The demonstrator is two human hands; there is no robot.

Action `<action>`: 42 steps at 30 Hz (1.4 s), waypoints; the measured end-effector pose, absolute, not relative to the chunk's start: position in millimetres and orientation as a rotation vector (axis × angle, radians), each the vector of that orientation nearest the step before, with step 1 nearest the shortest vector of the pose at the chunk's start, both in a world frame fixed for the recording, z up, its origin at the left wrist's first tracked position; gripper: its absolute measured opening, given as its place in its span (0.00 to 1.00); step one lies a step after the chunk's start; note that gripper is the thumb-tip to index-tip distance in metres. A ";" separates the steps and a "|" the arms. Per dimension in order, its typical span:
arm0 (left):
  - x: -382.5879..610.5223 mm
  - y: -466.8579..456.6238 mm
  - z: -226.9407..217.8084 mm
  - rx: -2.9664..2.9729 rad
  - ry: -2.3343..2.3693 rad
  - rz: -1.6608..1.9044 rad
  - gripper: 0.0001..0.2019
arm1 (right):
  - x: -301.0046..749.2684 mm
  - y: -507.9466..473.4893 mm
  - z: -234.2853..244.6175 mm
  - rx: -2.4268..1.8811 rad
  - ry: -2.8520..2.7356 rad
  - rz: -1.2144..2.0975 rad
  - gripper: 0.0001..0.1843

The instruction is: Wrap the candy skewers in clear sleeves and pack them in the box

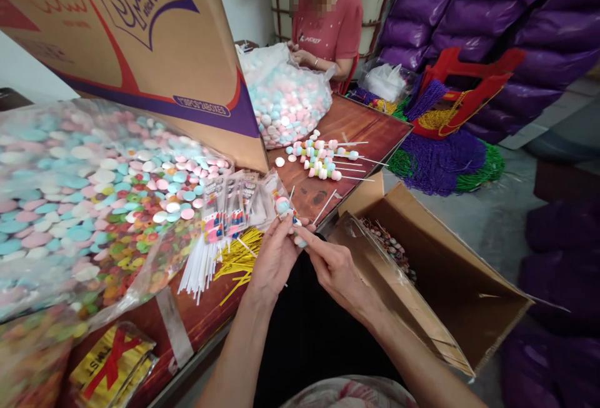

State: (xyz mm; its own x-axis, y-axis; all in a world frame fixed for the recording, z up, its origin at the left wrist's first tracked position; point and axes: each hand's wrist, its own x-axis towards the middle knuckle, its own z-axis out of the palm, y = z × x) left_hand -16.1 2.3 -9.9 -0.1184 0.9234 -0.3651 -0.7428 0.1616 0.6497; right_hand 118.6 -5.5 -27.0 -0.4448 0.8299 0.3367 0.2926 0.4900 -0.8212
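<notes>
Between my two hands, just past the table's edge, is a candy skewer [282, 205] with pink, white and blue marshmallow pieces, seemingly inside a printed clear wrapper. My left hand [275, 247] is closed around its middle. The fingers of my right hand [328, 258] pinch its near end, beside a pale blue piece. Close to my left hand lie printed clear wrappers [234, 202], a fan of white sticks [199, 270] and gold twist ties [238, 258]. Finished-looking candy skewers [323, 159] are piled farther back on the table.
A large clear bag of marshmallows and gummy rings [94, 202] covers the left side, below a big printed carton [154, 39]. An open cardboard box [450, 270] with candy skewers inside stands at right. Across the table, a person [328, 27] sits behind another marshmallow bag [290, 99].
</notes>
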 end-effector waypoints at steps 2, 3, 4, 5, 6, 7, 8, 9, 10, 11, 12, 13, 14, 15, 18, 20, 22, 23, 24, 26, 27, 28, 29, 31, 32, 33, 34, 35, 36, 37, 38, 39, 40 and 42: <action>-16.8 2.5 -9.8 0.212 0.878 1.457 0.09 | 119.1 -6.4 -27.2 -0.990 -1.884 0.906 0.28; -17.1 2.3 -9.6 0.202 0.872 1.460 0.09 | 119.3 -6.9 -27.6 -1.025 -1.842 0.916 0.28; -17.3 2.1 -9.4 0.201 0.870 1.458 0.08 | 119.3 -7.3 -28.2 -1.050 -1.807 0.932 0.28; -17.3 1.7 -9.3 0.208 0.870 1.451 0.08 | 119.2 -7.6 -28.9 -1.062 -1.785 0.952 0.28; -17.3 1.2 -9.2 0.217 0.876 1.441 0.07 | 118.9 -7.7 -29.7 -1.063 -1.772 0.974 0.27; -17.3 0.8 -9.2 0.227 0.885 1.434 0.08 | 118.5 -7.7 -30.4 -1.058 -1.767 0.998 0.26; -17.3 0.3 -9.4 0.235 0.895 1.431 0.08 | 117.9 -7.7 -31.0 -1.053 -1.765 1.024 0.25; -17.4 -0.1 -9.7 0.244 0.901 1.429 0.09 | 117.2 -7.6 -31.3 -1.050 -1.763 1.051 0.24; -17.6 -0.4 -10.1 0.252 0.902 1.426 0.10 | 116.3 -7.7 -31.5 -1.048 -1.757 1.078 0.24; -17.9 -0.6 -10.6 0.258 0.900 1.423 0.10 | 115.4 -7.9 -31.5 -1.047 -1.747 1.103 0.24; -18.1 -0.8 -10.9 0.263 0.894 1.418 0.11 | 114.5 -8.2 -31.4 -1.046 -1.732 1.124 0.24; -18.4 -0.9 -11.2 0.266 0.884 1.409 0.11 | 113.6 -8.7 -31.2 -1.046 -1.715 1.143 0.25; -18.5 -0.9 -11.4 0.268 0.873 1.399 0.11 | 112.9 -9.2 -31.0 -1.046 -1.695 1.161 0.26; -18.5 -1.0 -11.5 0.270 0.863 1.392 0.11 | 112.3 -9.9 -31.0 -1.045 -1.675 1.182 0.27; -17.6 -1.2 -11.5 0.273 0.835 1.389 0.11 | 111.3 -11.6 -31.3 -1.033 -1.635 1.242 0.30; -16.8 -1.5 -11.7 0.281 0.821 1.398 0.11 | 111.0 -12.5 -31.5 -1.024 -1.644 1.240 0.28; -16.4 -2.1 -11.9 0.303 0.810 1.399 0.10 | 110.7 -13.4 -31.2 -1.017 -1.680 1.179 0.26; -16.3 -2.3 -11.9 0.317 0.805 1.396 0.10 | 110.6 -13.9 -30.9 -1.013 -1.708 1.133 0.25; -16.2 -2.6 -11.9 0.330 0.801 1.389 0.10 | 110.4 -14.4 -30.5 -1.007 -1.742 1.081 0.25; -15.7 -2.8 -11.8 0.343 0.796 1.370 0.10 | 110.3 -15.2 -29.6 -0.999 -1.819 0.975 0.25; -15.2 -2.8 -11.9 0.347 0.799 1.363 0.10 | 110.4 -15.4 -29.2 -1.005 -1.850 0.932 0.26; -14.4 -2.6 -12.2 0.350 0.810 1.363 0.10 | 110.6 -15.5 -29.0 -1.016 -1.871 0.898 0.26; -13.5 -2.3 -12.9 0.352 0.832 1.371 0.10 | 111.0 -15.4 -28.8 -1.029 -1.881 0.875 0.27; -11.4 -1.3 -15.0 0.353 0.909 1.431 0.09 | 112.1 -14.7 -28.7 -1.049 -1.885 0.850 0.27; -10.6 -0.7 -16.4 0.355 0.962 1.479 0.10 | 112.8 -14.2 -28.9 -1.052 -1.886 0.839 0.26; -10.0 -0.2 -17.7 0.363 1.019 1.525 0.11 | 113.6 -13.5 -29.1 -1.049 -1.891 0.825 0.26; -9.8 0.2 -18.7 0.377 1.072 1.560 0.12 | 114.4 -12.8 -29.5 -1.046 -1.903 0.808 0.26; -10.1 0.4 -19.2 0.396 1.114 1.576 0.13 | 115.4 -12.1 -30.0 -1.044 -1.919 0.791 0.26; -10.8 0.5 -19.1 0.419 1.145 1.574 0.14 | 116.5 -11.3 -30.5 -1.042 -1.940 0.774 0.26; -12.1 0.4 -18.2 0.444 1.163 1.557 0.15 | 117.6 -10.4 -31.1 -1.039 -1.966 0.757 0.27; -13.8 0.3 -16.6 0.468 1.172 1.535 0.16 | 118.9 -9.6 -31.5 -1.038 -1.997 0.738 0.27; -15.7 0.2 -14.4 0.487 1.178 1.515 0.17 | 120.2 -8.8 -31.8 -1.038 -2.034 0.717 0.27; -17.9 0.2 -12.0 0.502 1.185 1.496 0.19 | 121.4 -8.0 -31.9 -1.040 -2.078 0.694 0.27; -22.2 0.8 -7.1 0.532 1.203 1.452 0.21 | 123.6 -6.7 -31.6 -1.048 -2.171 0.656 0.28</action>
